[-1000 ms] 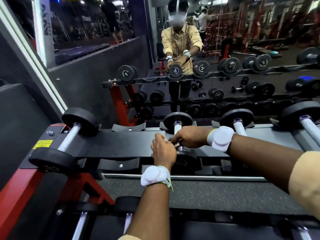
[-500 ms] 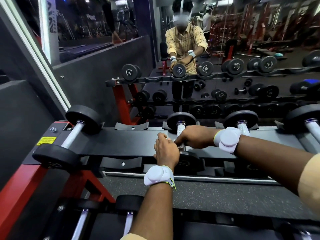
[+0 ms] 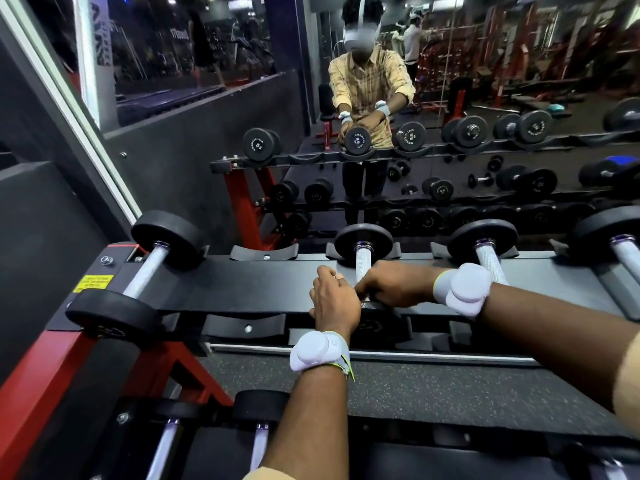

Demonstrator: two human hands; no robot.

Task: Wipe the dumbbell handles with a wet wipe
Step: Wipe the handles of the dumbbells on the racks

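Two hands at one dumbbell (image 3: 363,239).
My right hand (image 3: 393,289) wraps the handle (image 3: 362,263); left hand (image 3: 334,301) curled alongside, contents unclear. Likely heavy, rigid; knurled: hold mid-bar.

My feed is dim overall: a dark gym lit from overhead. The knurled handle (image 3: 362,266) of the middle dumbbell catches a pale sheen, so I take it as my reference. Far above it, small ceiling lamps (image 3: 172,1) blow out to white spots. Left of it, the window frame (image 3: 79,109) bows with wide-angle distortion. Right of it, the sleeve (image 3: 628,368) at the edge is smeared and soft. Below it, the lower rack (image 3: 214,452) sinks into shadow. Behind it, the mirror (image 3: 519,81) looks grainy.
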